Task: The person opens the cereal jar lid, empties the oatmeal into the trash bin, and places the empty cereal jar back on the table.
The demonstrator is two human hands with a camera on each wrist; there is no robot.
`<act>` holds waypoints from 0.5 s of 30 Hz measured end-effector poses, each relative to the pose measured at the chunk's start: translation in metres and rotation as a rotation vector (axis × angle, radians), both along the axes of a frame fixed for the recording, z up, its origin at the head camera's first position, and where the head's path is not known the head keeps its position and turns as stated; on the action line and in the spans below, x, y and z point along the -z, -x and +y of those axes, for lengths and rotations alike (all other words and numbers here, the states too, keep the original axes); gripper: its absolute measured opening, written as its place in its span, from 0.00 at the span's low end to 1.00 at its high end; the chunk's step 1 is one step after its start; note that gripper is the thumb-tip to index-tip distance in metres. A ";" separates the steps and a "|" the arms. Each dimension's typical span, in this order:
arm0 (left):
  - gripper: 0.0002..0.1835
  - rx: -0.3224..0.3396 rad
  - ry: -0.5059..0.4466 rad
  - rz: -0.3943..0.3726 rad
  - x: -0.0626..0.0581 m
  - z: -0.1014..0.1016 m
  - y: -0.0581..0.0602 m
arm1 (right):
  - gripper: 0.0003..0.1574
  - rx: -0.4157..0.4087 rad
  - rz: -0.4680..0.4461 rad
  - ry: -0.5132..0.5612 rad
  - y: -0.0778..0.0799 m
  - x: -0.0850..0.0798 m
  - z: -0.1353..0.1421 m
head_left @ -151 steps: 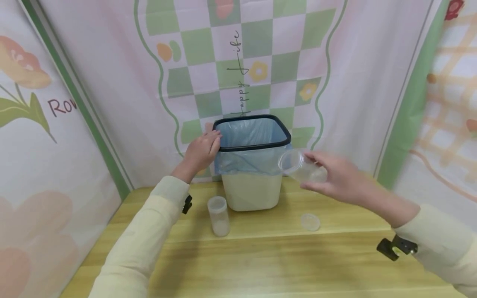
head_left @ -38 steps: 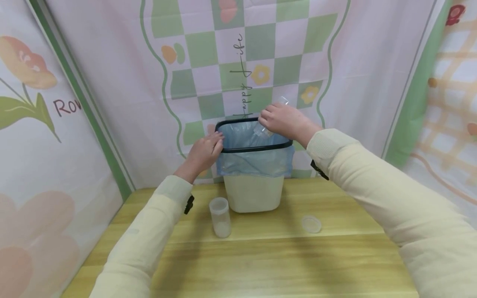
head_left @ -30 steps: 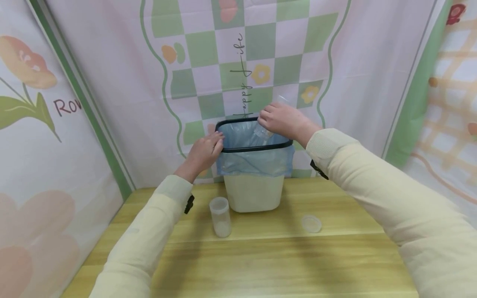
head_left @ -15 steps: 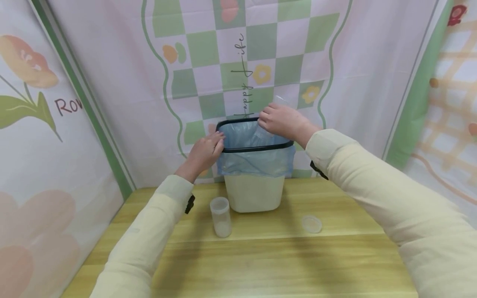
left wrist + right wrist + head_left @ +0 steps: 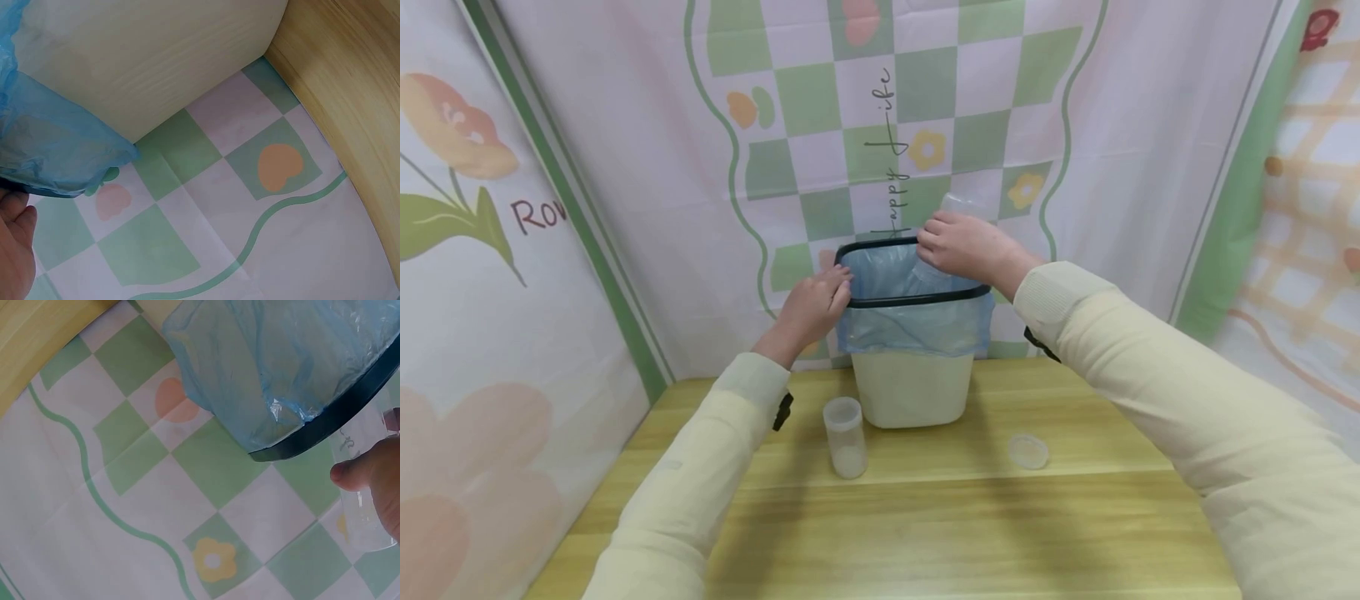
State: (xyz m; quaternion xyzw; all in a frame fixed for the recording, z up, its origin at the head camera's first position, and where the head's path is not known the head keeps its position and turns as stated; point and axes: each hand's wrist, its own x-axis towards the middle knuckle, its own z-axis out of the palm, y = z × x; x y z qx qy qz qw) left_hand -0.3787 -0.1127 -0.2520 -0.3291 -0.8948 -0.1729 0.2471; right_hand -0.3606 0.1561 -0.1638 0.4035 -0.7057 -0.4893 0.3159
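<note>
Gripped in the right hand (image 5: 973, 248): clear jar (image 5: 362, 519), slanting, lower end inside the bin (image 5: 912, 392) with blue liner (image 5: 917, 327); rim (image 5: 917, 298) pinched by the left hand (image 5: 808, 307). Below left hand: upright frosted jar (image 5: 846, 437), contents indistinct. Below right: lid (image 5: 1028, 452). Hidden: bin floor.

Pale yellow sleeves (image 5: 1180, 383), ribbed cuffs (image 5: 1056, 296)

Soft, even light fills the head view, with faint shadows streaking the table (image 5: 880, 533); both wrist views are dimmer. Glints fleck the bag (image 5: 231, 375); the clear jar (image 5: 958, 202) looks washed out, perhaps blurred.
</note>
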 end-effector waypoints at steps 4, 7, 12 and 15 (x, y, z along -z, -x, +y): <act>0.25 -0.001 -0.003 -0.006 0.000 0.000 0.000 | 0.20 -0.005 0.015 -0.025 0.001 0.001 -0.002; 0.25 0.002 -0.006 -0.004 0.000 0.000 0.000 | 0.20 -0.003 0.022 -0.045 0.001 0.001 -0.003; 0.25 0.002 -0.006 -0.001 0.000 0.000 0.000 | 0.18 -0.018 0.028 -0.050 0.001 0.001 -0.004; 0.25 0.000 -0.004 -0.005 0.000 0.000 0.000 | 0.17 -0.029 0.042 -0.064 0.001 0.001 -0.004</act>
